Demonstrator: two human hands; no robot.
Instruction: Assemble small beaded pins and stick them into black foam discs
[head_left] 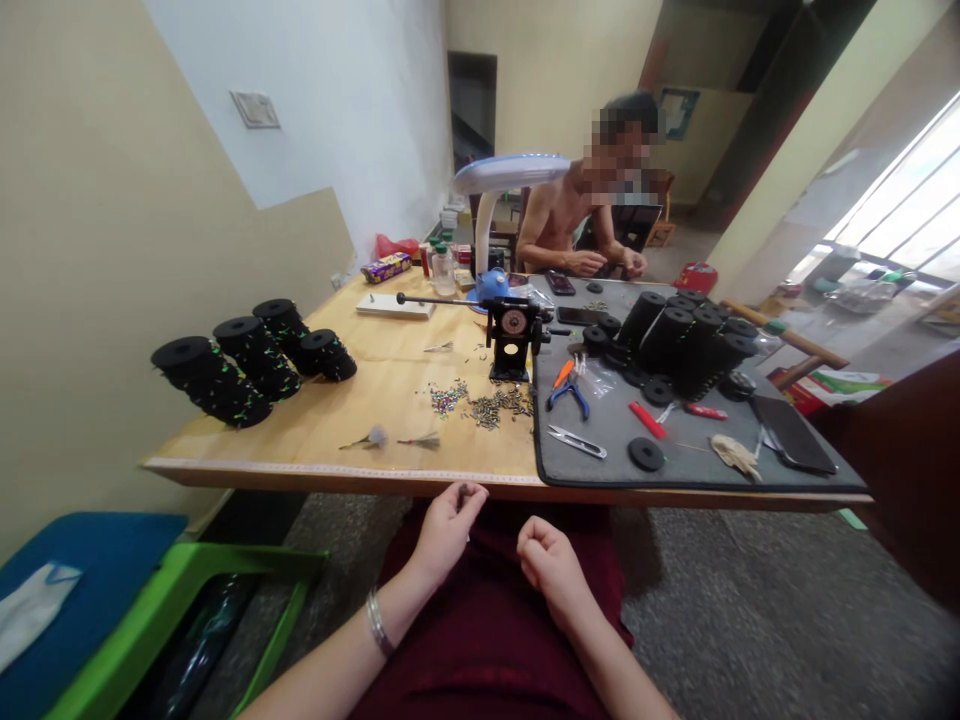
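My left hand (455, 525) is closed in a pinch at the table's front edge, with something small and dark between thumb and forefinger. To its right, my right hand (551, 560) hangs over my lap with its fingers curled; what they hold, if anything, is hidden. On the wooden table ahead lie a pile of small metal pieces (491, 408) and some coloured beads (448, 398). Two bundles of fine wire-like strands, one a feathery bundle (421, 440), rest near the table's measuring tape (360, 472). Behind the piles stands a small black hand-cranked device (511, 340).
Stacks of black spools (240, 370) stand at left, more black spools (675, 335) at right on a grey mat (600, 475). Pliers (570, 398), thread snips (577, 442) and a phone (793, 435) lie there. Beyond a lamp (487, 230), another person (566, 225) sits. A green stool (195, 570) is left.
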